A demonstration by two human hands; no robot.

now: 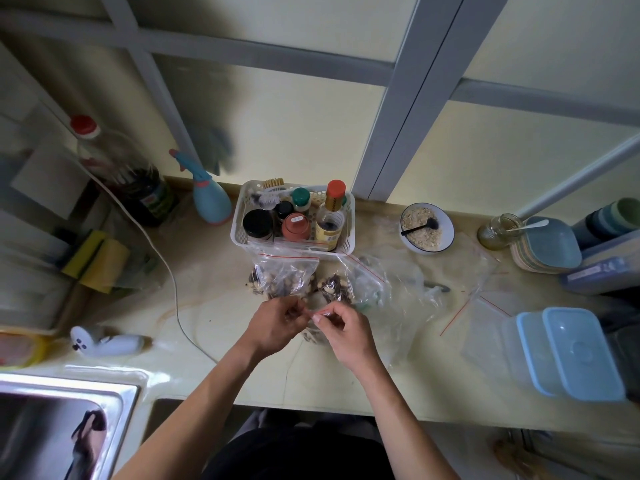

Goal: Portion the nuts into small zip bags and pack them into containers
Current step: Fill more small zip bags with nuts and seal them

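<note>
My left hand and my right hand meet at the middle of the counter and pinch the red zip edge of a small clear bag with pale nuts in it. Just behind the hands stands a filled zip bag of mixed dark and pale nuts, and beside it a second bag of nuts. Empty clear zip bags lie to the right. Two containers with blue lids sit at the right edge.
A white basket of bottles and jars stands behind the nut bags. A bowl of oats with a black spoon, a glass jar and stacked plates are at the back right. A steel sink lies front left, a white cable crosses the counter.
</note>
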